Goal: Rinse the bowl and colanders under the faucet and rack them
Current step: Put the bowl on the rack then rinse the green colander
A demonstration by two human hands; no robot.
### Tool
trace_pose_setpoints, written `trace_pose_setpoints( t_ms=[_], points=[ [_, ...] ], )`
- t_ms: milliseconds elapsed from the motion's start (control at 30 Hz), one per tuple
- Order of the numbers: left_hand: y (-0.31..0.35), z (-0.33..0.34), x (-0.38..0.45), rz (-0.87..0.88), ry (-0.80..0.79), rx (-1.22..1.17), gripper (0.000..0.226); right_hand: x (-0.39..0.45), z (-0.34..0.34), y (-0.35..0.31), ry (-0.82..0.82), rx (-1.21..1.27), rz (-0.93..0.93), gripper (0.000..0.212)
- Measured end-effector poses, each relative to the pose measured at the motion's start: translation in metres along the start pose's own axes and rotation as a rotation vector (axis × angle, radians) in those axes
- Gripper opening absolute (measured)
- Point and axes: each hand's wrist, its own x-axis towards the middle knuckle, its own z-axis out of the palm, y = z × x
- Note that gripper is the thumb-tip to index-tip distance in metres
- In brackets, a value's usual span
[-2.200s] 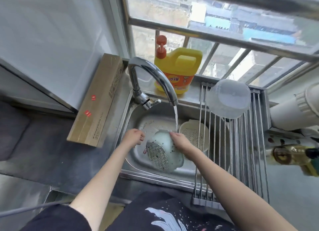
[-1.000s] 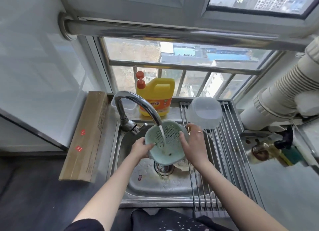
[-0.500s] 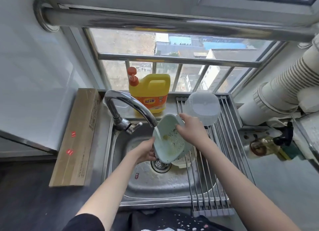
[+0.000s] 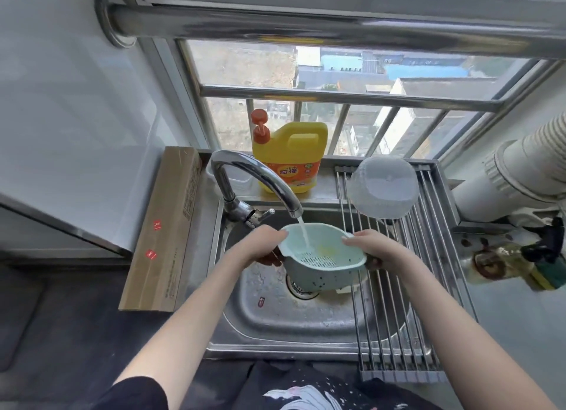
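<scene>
Daylight came through a barred window (image 4: 337,81) at the far side, rooftops showing beyond; a thick steel rail (image 4: 306,26) ran across above it; a pale glossy wall (image 4: 76,103) stood on the left; a white ribbed duct (image 4: 520,176) crossed the right; a dark countertop (image 4: 61,333) lay near left.

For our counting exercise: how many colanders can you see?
2: a green colander held under the faucet, and a white one mostly hidden beneath it in the sink. More may be hidden.
</scene>
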Motion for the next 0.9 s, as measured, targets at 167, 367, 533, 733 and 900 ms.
trace_pose_setpoints(
  t_ms=[167, 367, 533, 733, 900],
  points=[
    [0.014, -0.019, -0.017, 0.191, 0.216, 0.323, 0.047, 0.007, 0.034, 0.01, -0.073, 0.148, -0.042, 0.03],
    [0.02, -0.023, -0.035, 0.272, 0.35, 0.523, 0.051, 0.016, 0.059, 0.0, -0.067, 0.103, -0.135, 0.028],
    [0.013, -0.017, -0.043, 0.32, 0.407, 0.654, 0.052, 0.023, 0.066, -0.002, -0.047, 0.04, -0.175, 0.028],
    [0.0, -0.013, -0.042, 0.325, 0.372, 0.701, 0.053, 0.03, 0.065, 0.008, 0.202, 0.092, -0.271, 0.022],
    [-0.014, -0.012, -0.026, 0.337, 0.326, 0.62, 0.051, 0.027, 0.053, 0.012, 0.396, 0.168, -0.355, 0.013]
  ],
)
